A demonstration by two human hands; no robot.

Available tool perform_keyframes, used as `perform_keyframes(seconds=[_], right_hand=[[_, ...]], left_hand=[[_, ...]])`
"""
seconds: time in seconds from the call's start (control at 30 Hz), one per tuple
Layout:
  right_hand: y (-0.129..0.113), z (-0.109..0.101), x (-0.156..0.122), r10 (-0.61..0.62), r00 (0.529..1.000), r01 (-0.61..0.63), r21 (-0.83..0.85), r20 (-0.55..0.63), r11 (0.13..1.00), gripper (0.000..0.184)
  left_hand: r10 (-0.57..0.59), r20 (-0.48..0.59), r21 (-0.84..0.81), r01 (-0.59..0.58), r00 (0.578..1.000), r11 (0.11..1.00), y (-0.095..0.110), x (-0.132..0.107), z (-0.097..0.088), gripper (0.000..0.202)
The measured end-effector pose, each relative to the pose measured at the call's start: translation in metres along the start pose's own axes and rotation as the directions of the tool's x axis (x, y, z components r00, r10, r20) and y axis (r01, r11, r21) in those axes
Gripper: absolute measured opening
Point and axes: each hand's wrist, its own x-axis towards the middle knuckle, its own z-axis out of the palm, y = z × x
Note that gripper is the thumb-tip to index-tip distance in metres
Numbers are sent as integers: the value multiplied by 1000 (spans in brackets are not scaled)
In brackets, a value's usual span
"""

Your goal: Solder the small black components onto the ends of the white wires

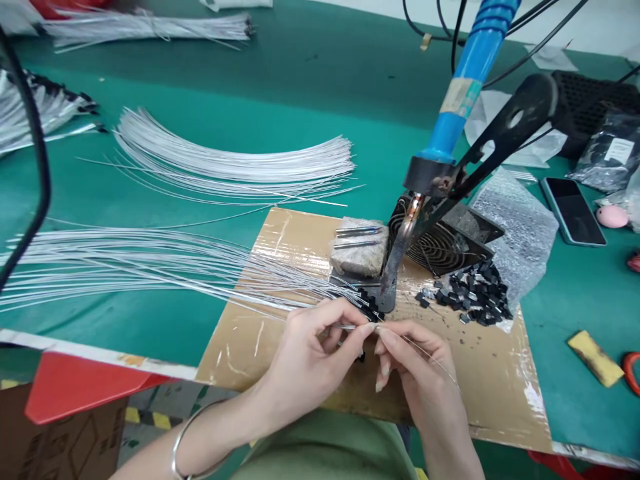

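Over the front of the cardboard sheet (235, 333), my left hand (320, 353) pinches a thin grey wire between thumb and forefinger. My right hand (423, 360) meets it fingertip to fingertip and is closed on a fine strand, which trails back over the hand. The exact join between the fingers is too small to make out. Just beyond them lie black connectors (370, 305) on the ends of a spread of grey wires (200, 260). A soldering iron (453, 113) with a blue handle is clamped in a black stand, its tip pointing down behind my hands.
A curved bundle of white wires (240, 157) lies farther back. Loose black connector pieces (480, 293) are heaped right of the iron, near a round fan grille (435, 237). A phone (574, 210) and a yellow sponge (595, 358) lie at the right.
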Motion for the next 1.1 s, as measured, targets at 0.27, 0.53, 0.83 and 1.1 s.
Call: perform_keyframes(seconds=[0.27, 0.53, 0.83, 1.1], right_hand=[[15, 1, -1, -10, 1000, 11, 112, -12, 994, 20], [17, 20, -2, -37, 995, 57, 217, -93, 975, 25], [3, -35, -2, -394, 864, 230, -451, -313, 862, 26], [-17, -62, 24, -571, 801, 137, -873, -180, 468, 30]], left_hand=[[-34, -56, -40, 32, 998, 999, 1, 0, 6, 20], [-94, -53, -90, 89, 994, 992, -4, -3, 10, 22], [-120, -53, -95, 115, 991, 989, -2, 3, 4, 16], [-111, -55, -73, 107, 992, 992, -1, 3, 4, 18]])
